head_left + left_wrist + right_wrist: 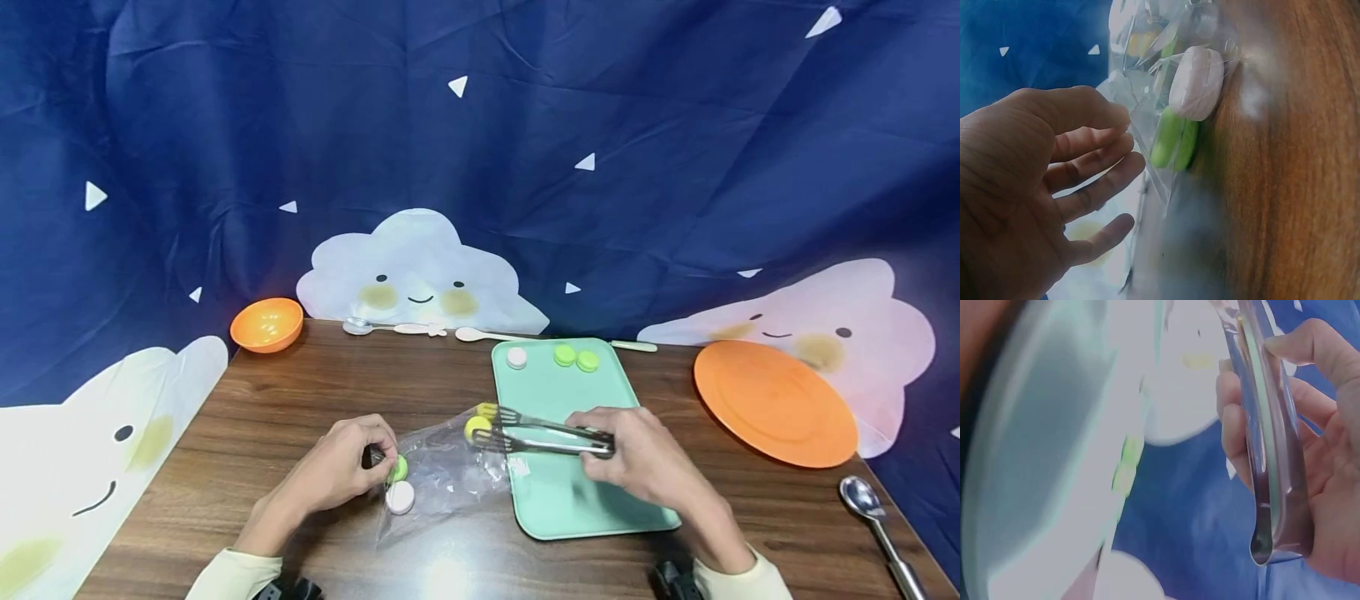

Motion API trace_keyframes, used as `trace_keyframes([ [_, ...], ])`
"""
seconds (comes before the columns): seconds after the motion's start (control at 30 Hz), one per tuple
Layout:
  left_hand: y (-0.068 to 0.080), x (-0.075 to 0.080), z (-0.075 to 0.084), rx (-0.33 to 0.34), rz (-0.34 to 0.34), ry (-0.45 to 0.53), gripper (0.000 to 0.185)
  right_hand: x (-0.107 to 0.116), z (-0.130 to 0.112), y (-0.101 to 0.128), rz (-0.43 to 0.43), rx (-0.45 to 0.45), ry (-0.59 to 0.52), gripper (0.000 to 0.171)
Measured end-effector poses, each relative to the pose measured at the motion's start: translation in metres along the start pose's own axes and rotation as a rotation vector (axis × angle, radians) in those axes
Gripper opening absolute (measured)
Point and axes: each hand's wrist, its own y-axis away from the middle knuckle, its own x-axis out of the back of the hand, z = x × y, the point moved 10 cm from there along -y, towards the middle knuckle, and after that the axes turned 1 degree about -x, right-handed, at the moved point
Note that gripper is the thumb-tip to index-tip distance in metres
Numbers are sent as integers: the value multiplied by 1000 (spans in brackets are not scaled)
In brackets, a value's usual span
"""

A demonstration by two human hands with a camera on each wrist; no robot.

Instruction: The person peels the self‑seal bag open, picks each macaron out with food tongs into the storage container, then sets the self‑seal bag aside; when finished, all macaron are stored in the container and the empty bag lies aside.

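My left hand (347, 463) pinches the edge of a clear plastic bag (450, 479) between thumb and fingertips. Inside the bag, a green macaron (1168, 134) and a pale pink macaron (1197, 83) lie near that hand. In my right hand (641, 457) are metal tongs (1291, 487), their slotted tips pointing left. A yellow macaron (477, 428) sits between the tips at the bag's right end; whether the tips squeeze it, I cannot tell. Beneath the tongs lies a mint-green tray (592, 508), bearing a pale pink macaron (516, 358) and two green macarons (576, 358).
An orange bowl (267, 325) stands at the back left of the wooden table (300, 392). Spoons (360, 327) and other light-handled utensils line the back edge. To the right are an orange plate (780, 404) and a metal scoop (862, 498).
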Motion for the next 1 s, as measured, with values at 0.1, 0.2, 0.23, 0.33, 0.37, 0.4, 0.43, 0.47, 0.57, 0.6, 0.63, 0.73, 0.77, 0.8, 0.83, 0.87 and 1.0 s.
trace_keyframes([
  [0.1, 0, 0, -1, 2, 1, -4, 21, 13, 21, 2, 33, -96, -9, 42],
  [0.2, 0, 0, -2, 8, -1, -6, 22, 19, 39, 3, 78, -182, 12, 42],
  [0.23, 0, 0, -2, 10, -2, -7, 22, 19, 43, 3, 91, -202, 25, 43],
  [0.33, 1, 0, -3, 15, -5, -5, 22, 14, 56, 3, 102, -263, 61, 47],
  [0.37, 1, 0, -3, 16, -6, -4, 22, 13, 58, 3, 100, -276, 70, 48],
  [0.4, 1, 0, -3, 16, -6, -4, 22, 11, 61, 3, 97, -285, 76, 48],
  [0.43, 1, 0, -2, 14, -6, -3, 22, 10, 63, 3, 93, -294, 77, 49],
  [0.47, 1, 0, -2, 12, -6, -3, 22, 9, 64, 3, 89, -300, 80, 49],
  [0.57, 0, 1, -2, 4, -3, -6, 22, 9, 64, 3, 84, -304, 83, 50],
  [0.6, 0, 1, -1, 1, -4, -6, 22, 10, 64, 3, 84, -304, 86, 51],
  [0.63, 0, 1, -1, 0, -4, -6, 22, 11, 63, 3, 85, -304, 89, 51],
  [0.73, 1, 1, -1, 5, -8, -4, 22, 19, 57, 5, 97, -295, 94, 53],
  [0.77, 1, 1, -1, 7, -10, -4, 22, 23, 54, 6, 101, -287, 89, 53],
  [0.8, 1, 1, -1, 9, -11, -3, 22, 26, 50, 7, 102, -275, 82, 52],
  [0.83, 1, 1, -1, 11, -12, -3, 22, 29, 46, 8, 95, -265, 71, 51],
  [0.87, 1, 1, -1, 12, -12, -3, 22, 30, 42, 9, 85, -254, 63, 50],
  [1.0, 0, 2, -1, 18, -12, -3, 22, 27, 25, 12, -8, -227, 31, 46],
])
